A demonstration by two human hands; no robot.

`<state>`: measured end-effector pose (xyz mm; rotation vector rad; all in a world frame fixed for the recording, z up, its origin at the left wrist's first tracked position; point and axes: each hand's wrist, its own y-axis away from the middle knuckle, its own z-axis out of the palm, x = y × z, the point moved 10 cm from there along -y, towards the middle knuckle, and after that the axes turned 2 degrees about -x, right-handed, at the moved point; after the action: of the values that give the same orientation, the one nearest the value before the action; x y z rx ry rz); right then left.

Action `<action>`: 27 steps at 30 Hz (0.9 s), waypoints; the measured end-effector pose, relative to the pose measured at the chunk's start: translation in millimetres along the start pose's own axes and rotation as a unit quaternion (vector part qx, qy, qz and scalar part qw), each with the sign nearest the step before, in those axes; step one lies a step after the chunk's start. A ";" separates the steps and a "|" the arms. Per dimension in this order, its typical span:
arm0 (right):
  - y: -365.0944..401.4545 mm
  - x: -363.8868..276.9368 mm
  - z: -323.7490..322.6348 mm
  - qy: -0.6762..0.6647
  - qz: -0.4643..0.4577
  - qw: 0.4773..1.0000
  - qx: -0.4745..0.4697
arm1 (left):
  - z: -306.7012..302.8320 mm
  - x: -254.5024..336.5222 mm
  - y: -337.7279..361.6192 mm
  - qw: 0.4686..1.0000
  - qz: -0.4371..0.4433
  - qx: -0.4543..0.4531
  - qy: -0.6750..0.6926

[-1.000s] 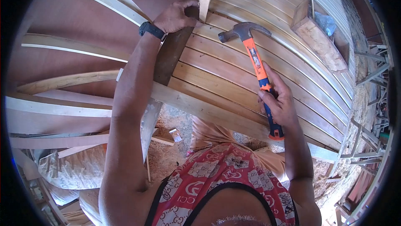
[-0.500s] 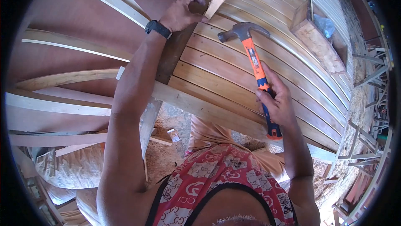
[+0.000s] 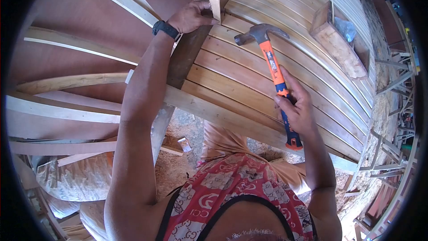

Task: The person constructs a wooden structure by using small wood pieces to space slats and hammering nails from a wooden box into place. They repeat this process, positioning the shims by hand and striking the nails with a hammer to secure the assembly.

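Here, working outward from the piece in hand:

Wood piece (image 3: 215, 5): a small pale offcut, stood on edge at the top end of the slatted panel (image 3: 240, 85), where the panel meets a dark beam (image 3: 187, 58).
Left hand (image 3: 191, 16): closed in a pinch on the wood piece, with a wristwatch (image 3: 165, 28) on the wrist.
Piece relative to hand: touching the fingertips on their right, its upper end free.
Hammer (image 3: 273, 65): claw type with an orange and blue handle. Its head is over the panel's upper slats, just below the wood piece and apart from it.
Right hand (image 3: 298, 111): wrapped round the lower handle, over the panel's lower slats.
Step in hand (judged): steadying the piece for a blow. Fingers are best kept low and clear of the struck end, the first taps light, and the face square.
Surroundings: a wooden box (image 3: 341, 45) lies on the panel's right side, and a cross rail (image 3: 214, 114) runs along its lower edge.
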<state>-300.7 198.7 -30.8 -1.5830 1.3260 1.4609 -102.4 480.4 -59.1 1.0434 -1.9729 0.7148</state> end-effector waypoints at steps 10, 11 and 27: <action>-40.9 -72.3 -10.1 0.157 -0.131 0.978 0.031 | -3.9 -7.7 -3.9 0.999 -0.031 -0.008 0.030; -44.3 -84.6 -9.2 0.185 -0.168 0.967 0.036 | -3.2 -12.8 -5.1 0.999 -0.030 -0.013 0.034; -79.1 -129.6 0.3 0.326 -0.143 0.933 0.051 | -6.8 -9.0 -4.7 0.999 -0.033 -0.022 0.030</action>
<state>-213.7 258.5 78.2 -2.1839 1.3979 0.6909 -92.6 486.9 -62.3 1.0437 -1.8868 0.6556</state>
